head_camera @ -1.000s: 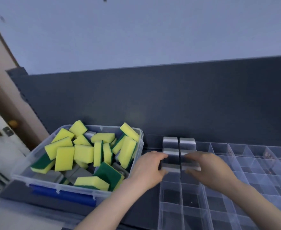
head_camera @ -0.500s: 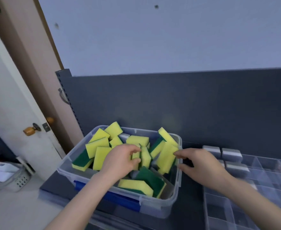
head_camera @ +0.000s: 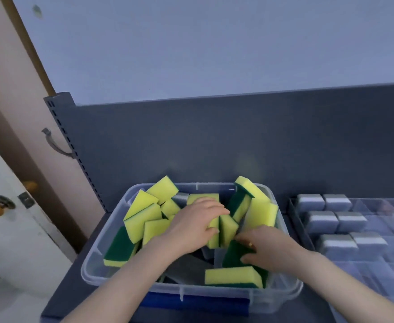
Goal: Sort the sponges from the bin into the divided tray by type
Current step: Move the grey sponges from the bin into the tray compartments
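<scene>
Yellow foam sponges with dark green scouring faces (head_camera: 144, 217) are piled loose in the clear plastic bin (head_camera: 93, 264) at 6 o'clock in the view. Flat grey sponges (head_camera: 186, 266) are buried under them. Six grey block sponges (head_camera: 324, 220) are already seated two per row in the far-left cells of the clear divided plastic tray (head_camera: 377, 264), at 3 o'clock of the bin.

Handling, as judged: light, soft, compressible, not fragile. The foam is grippy, so drop risk is low. Each is best taken across the two broad faces, and a hard squeeze is not needed. Grey ones must be dug out, so the yellow layer is expected to shift.

Left hand (head_camera: 191, 226) is held palm-down at bin centre, with fingers curled over the top of an upright yellow sponge (head_camera: 213, 241), which is gripped. Right hand (head_camera: 270, 248) is laid at 4 o'clock of it over a green-face-up sponge (head_camera: 233, 255), thumb on the green face. Whether it is clamped on cannot be told.
</scene>
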Demonstrator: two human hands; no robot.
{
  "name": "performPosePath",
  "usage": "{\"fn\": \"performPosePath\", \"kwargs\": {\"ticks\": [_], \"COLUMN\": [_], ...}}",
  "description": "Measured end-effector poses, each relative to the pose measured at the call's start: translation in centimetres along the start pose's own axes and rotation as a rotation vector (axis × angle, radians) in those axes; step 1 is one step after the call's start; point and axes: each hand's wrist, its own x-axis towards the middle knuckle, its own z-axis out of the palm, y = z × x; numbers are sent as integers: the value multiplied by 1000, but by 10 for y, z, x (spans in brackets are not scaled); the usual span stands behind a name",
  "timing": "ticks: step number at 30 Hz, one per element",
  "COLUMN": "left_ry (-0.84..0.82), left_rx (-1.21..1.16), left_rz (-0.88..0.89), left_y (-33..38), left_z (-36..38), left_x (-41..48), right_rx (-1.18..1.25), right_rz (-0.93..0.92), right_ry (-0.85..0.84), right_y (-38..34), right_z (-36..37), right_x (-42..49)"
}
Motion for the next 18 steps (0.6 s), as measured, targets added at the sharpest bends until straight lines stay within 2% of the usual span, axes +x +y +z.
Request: {"fn": "performPosePath", "kwargs": {"ticks": [3,6,11,16,18], "left_ry": [-108,-172,-181,-364,-442], "left_rx": [109,194,224,133,76], "left_rz": [133,170,129,45,40], "left_y": [-2,-6,-29,-51,-48], "left_z": [10,14,4,-11,-16], "left_x": [15,22,10,-20,-26], "right_rx": [14,30,75,104,190], "right_rz": [92,129,175,122,148], "right_ry": [-47,32,44,-53,9], "right_y": [-6,-12,-12,-13,-9], "right_z": [11,16,9,-4,-22], "right_x": [-3,-4,-5,-1,4]}}
